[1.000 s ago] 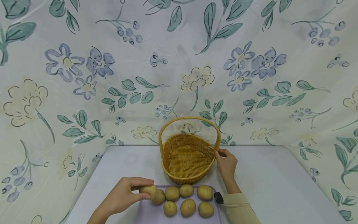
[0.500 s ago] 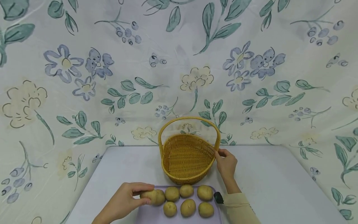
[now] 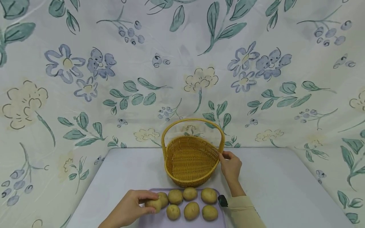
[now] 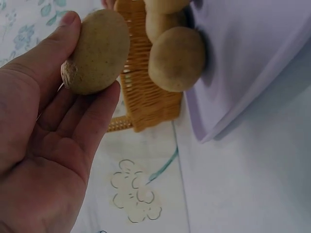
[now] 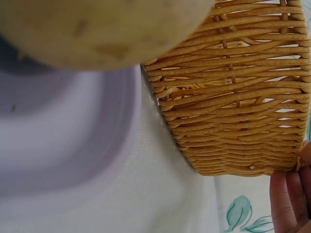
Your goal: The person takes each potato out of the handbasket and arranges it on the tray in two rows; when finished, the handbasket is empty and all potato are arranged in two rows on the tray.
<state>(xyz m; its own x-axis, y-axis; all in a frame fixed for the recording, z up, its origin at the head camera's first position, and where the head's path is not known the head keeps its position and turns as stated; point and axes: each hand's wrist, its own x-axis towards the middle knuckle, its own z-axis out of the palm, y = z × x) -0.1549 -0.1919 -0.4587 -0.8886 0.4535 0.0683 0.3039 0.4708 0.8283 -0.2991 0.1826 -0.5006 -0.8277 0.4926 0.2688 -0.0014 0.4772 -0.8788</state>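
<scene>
In the head view my left hand (image 3: 128, 207) pinches a potato (image 3: 154, 205) between thumb and fingers over the left side of the lilac tray (image 3: 182, 222). The left wrist view shows this potato (image 4: 99, 51) pale brown and oval, with a rough patch at one end. Behind it is another potato (image 3: 163, 199), partly covered in the head view. Several more potatoes (image 3: 191, 211) lie on the tray in two rows. My right hand (image 3: 231, 167) grips the right side of the wicker basket (image 3: 188, 161) near the handle's base; its fingers (image 5: 282, 201) show at the weave.
The basket stands on the white table (image 3: 273, 186) just behind the tray, its arched handle (image 3: 194, 120) upright and no potatoes inside. A dark object (image 3: 222, 201) sits by the right wrist at the tray's right edge. A floral cloth (image 3: 182, 63) hangs behind the table.
My left hand has moved slightly right and toward the near side with the potato, uncovering more of the one behind. The right hand and basket have stayed in place.
</scene>
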